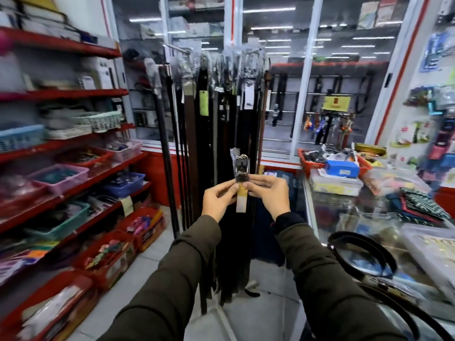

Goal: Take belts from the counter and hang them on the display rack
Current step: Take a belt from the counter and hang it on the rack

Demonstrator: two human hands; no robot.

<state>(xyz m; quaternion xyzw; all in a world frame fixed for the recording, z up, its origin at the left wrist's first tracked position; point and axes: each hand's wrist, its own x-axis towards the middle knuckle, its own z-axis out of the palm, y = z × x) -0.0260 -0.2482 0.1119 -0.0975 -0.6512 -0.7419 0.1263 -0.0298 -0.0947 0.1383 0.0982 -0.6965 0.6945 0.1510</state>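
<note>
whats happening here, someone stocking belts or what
Yes. A person holds one belt up by its buckle end, left hand and right hand pinching it just below the buckle, in front of the display rack already full of hanging belts. It is not hooked on yet. Another belt lies coiled on the glass counter to the right.

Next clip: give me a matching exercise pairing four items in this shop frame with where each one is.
Items:
1. belt buckle
2. coiled belt
3. lime tag
4. blue box

Places:
A. on the glass counter
B. in the red basket
C. held up between left hand and right hand
D. among belts hanging on the rack

Pairs: 1-C, 2-A, 3-D, 4-B
</note>
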